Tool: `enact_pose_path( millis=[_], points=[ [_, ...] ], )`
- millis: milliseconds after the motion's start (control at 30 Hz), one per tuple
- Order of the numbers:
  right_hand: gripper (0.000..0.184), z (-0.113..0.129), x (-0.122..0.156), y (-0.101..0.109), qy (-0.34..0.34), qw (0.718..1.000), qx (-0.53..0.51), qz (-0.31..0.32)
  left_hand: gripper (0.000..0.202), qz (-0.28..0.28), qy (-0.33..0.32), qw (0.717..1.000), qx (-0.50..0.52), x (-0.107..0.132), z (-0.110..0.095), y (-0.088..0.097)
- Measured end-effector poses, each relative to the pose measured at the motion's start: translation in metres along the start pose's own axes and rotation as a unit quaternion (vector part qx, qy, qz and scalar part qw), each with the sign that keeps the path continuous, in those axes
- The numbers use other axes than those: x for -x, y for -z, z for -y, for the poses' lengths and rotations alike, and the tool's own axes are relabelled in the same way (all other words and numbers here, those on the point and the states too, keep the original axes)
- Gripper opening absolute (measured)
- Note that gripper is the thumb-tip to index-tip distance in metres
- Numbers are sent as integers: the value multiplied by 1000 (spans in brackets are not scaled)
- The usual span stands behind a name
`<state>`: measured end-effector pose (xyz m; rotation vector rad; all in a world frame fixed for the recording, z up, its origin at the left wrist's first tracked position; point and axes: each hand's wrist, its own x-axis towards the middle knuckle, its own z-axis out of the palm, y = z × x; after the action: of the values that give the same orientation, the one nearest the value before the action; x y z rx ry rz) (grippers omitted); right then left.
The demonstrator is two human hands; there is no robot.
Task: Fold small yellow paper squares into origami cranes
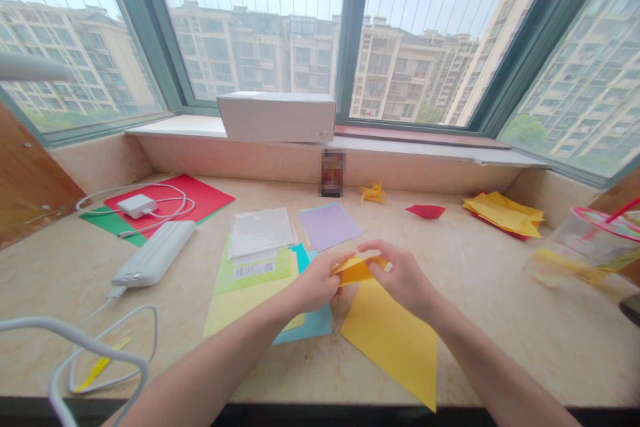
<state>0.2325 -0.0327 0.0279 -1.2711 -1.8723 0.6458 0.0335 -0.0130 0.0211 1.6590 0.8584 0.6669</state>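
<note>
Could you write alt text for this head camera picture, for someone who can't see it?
Seen from above, a person's left hand and right hand pinch a folded piece of orange paper over a yellow sheet on a stone desk by a window. Coloured paper sheets, a white power bank and a white box lie around.

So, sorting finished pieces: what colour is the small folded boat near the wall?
Red, clearest in the head view.
</note>
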Motion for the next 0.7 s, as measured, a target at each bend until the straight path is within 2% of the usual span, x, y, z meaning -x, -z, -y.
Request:
enact_pose_path(
  millis=[100, 200, 300, 400, 533, 700],
  points=[
    [29, 1, 0, 4, -21, 992, -103, 69, 40, 56, 20, 998, 10, 2, -7, 6],
    [28, 4, -1, 8, -67, 977, -172, 102, 33, 109, 33, 993, 32, 5, -15, 11],
    [28, 9, -2, 12, -78, 969, -192, 138, 28, 127, 43, 990, 36, 8, -20, 15],
    [35, 11, -3, 14, -63, 960, -211, 171, 37, 127, 52, 990, 31, 9, -22, 16],
    [31, 7, -2, 12, -69, 978, -147, 129, 49, 114, 71, 989, 61, 8, -17, 13],
    [22, -3, -1, 5, -73, 993, -41, 83, 43, 71, 81, 992, 69, 7, -4, 6]
  ],
)
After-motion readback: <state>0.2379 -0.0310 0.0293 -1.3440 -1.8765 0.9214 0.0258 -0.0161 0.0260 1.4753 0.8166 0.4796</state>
